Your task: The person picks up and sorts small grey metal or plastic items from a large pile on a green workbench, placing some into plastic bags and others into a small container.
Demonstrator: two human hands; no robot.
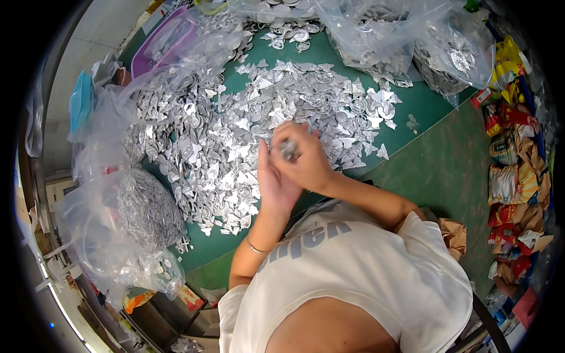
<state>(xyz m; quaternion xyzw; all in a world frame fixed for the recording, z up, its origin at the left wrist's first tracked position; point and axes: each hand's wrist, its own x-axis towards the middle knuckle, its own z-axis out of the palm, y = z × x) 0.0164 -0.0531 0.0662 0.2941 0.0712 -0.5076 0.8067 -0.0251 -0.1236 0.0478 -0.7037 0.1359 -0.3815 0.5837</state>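
r hand (305,157) is gripping blurred grey pcs (288,149) mid-frame, overlapping l hand (278,181); can't tell l grip, fingers partly hidden. silvery metal pile (229,147) is covering green bench (426,101), upper ctr.

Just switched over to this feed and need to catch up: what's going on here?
A person is working at a green table with both hands. The right hand is curled around something grey, too blurred to identify. The left hand is right against it, its fingers partly hidden. Beyond them spreads a large heap of silvery flat pieces, with filled clear bags at the far edge and a purple tub at far left.
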